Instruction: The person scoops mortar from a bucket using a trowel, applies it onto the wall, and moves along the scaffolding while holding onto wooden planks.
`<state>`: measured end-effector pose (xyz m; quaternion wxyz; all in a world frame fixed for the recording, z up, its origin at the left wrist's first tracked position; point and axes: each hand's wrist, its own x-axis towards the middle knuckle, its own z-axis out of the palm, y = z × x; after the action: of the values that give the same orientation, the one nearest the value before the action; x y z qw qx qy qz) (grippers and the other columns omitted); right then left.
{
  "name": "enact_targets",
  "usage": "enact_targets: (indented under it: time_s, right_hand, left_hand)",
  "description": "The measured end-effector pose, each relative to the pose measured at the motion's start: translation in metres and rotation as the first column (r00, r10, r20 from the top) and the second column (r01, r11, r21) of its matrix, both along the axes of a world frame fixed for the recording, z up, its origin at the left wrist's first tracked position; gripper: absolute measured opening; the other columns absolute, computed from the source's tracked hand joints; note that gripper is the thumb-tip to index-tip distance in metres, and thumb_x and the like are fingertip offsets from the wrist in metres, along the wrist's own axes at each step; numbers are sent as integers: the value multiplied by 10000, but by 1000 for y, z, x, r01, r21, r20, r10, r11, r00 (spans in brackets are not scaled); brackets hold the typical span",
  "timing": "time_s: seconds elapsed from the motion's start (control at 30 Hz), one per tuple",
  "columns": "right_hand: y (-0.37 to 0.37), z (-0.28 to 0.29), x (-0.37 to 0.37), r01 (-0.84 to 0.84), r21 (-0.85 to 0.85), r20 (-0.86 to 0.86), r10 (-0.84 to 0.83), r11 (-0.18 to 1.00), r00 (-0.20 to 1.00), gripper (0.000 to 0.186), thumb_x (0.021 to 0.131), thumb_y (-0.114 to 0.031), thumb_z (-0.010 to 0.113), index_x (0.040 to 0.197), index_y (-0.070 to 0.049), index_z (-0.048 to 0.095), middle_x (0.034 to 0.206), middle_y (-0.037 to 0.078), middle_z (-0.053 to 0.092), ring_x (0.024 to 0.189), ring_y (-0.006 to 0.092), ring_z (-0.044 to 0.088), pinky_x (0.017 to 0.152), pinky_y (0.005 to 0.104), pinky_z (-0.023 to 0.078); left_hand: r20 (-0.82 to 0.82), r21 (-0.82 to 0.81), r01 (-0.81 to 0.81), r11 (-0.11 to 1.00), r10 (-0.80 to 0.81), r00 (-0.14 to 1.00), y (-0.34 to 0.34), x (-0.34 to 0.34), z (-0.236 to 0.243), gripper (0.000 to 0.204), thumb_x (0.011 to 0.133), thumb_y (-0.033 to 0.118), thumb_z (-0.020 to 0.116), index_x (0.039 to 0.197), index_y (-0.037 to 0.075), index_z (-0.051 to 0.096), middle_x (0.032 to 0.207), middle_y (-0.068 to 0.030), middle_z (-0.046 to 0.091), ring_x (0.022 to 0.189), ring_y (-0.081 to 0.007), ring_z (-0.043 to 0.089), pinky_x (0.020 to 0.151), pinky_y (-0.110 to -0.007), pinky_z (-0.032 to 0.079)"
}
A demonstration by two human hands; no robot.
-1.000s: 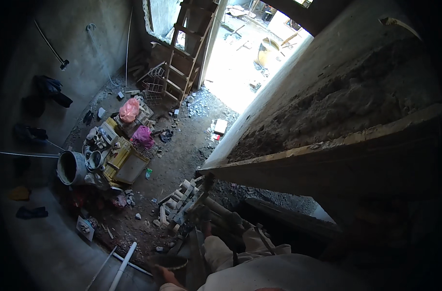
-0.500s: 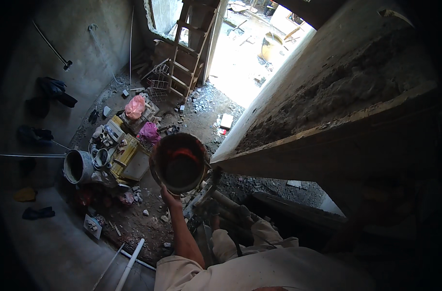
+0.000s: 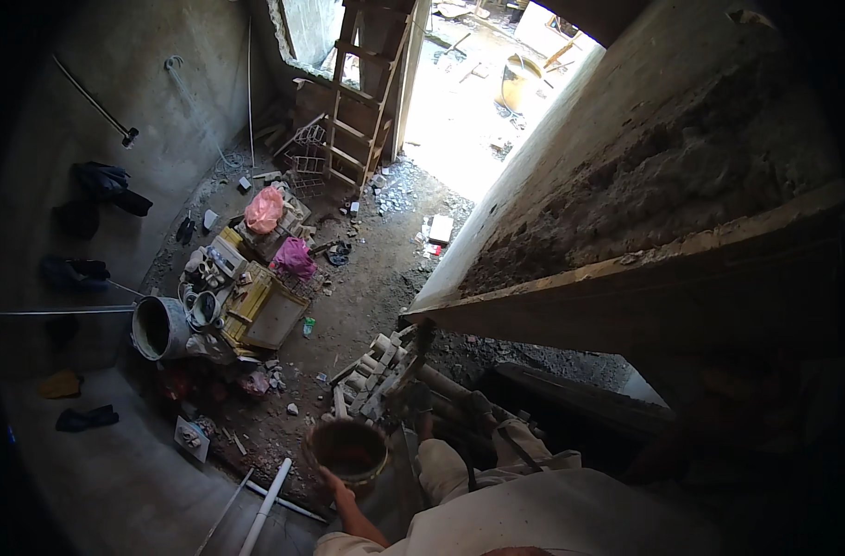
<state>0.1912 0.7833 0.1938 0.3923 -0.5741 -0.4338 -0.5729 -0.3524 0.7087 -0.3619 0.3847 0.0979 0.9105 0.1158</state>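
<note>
Bucket (image 3: 365, 475): gripped low on the person's left, just ahead and right of the hand that has it; its mouth faces up, with a reddish tinge inside, though the contents are too dark to tell.
Left hand (image 3: 341, 491): closed against the bucket's near left side; how far the fingers wrap beneath is hidden.
Right hand: out of sight; I cannot tell how open it is or what it has hold of.
Bucket work: the step looks like one-handed carrying or steadying; the next move probably calls for a firm grip, the mouth kept level and room past the pale blocks (image 3: 378, 372) (they sit close ahead of the left hand).
Dirt floor (image 3: 348, 310): brown, uneven and strewn with rubble ahead of the left hand; a white pipe (image 3: 267, 505) is near on its left.
Heap: farther ahead and left of that hand; it gathers a yellow crate (image 3: 253, 298), a pink bag (image 3: 263, 210), a purple bag (image 3: 296, 259) and a pale bucket (image 3: 168, 332).
Room: a wooden ladder (image 3: 386, 97) stands far ahead of the hand, beside a glaring doorway (image 3: 455, 120); a rough-banded wall (image 3: 617, 199) rises to the right; dark garments (image 3: 107, 181) hang far left.
</note>
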Motion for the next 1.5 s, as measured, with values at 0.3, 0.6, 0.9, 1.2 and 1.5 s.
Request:
enact_targets:
  time_s: [0.3, 0.6, 0.9, 1.2, 1.5]
  right_hand:
    - [4, 2, -3, -11, 15, -39, 12, 1000, 999, 483, 923, -331, 517, 1167, 72, 409, 739, 99, 590, 635, 182, 554, 590, 288, 489]
    - [-6, 4, -2, -53, -22, -15, 53, 998, 998, 443, 918, -333, 526, 1095, 70, 473, 738, 103, 592, 650, 199, 562, 611, 302, 495]
    - [-36, -4, 5, 249, -221, -78, -272, 943, 959, 351, 966, -262, 391, 1002, 35, 575, 893, 127, 631, 695, 184, 615, 537, 242, 501]
    - [-19, 4, -2, 54, -99, -48, -59, 994, 997, 394, 949, -327, 444, 1013, 56, 511, 893, 135, 596, 757, 249, 590, 717, 339, 511]
    - [4, 0, -8, 71, -10, -100, -71, 997, 992, 431, 934, -340, 466, 949, 84, 540, 796, 133, 590, 686, 231, 580, 714, 354, 498]
  left_hand:
    - [-4, -829, 560, 5, -1000, 3, -154, -102, 63, 524, 904, 201, 443, 1355, -50, 354, 1263, -240, 510, 1138, -345, 525, 952, -404, 431]
    - [-76, -540, 432, 722, -553, 829, -29, 32, 21, 601, 950, 370, 387, 1414, 12, 257, 1466, -183, 278, 1284, -336, 382, 1076, -427, 310]
    - [751, 432, -419, 799, -61, 658, 142, 180, 16, 673, 880, 508, 530, 1397, 126, 331, 1380, -104, 379, 1242, -295, 417, 959, -482, 394]
    - [614, 559, -170, 812, -267, 743, 150, 168, 69, 628, 907, 484, 486, 1304, 5, 400, 1269, -173, 461, 1137, -283, 487, 939, -415, 407]
    - [-163, -37, 344, 938, -345, 924, -44, -68, 5, 587, 932, 458, 424, 1318, 17, 436, 1296, -211, 486, 1123, -369, 515, 977, -391, 407]
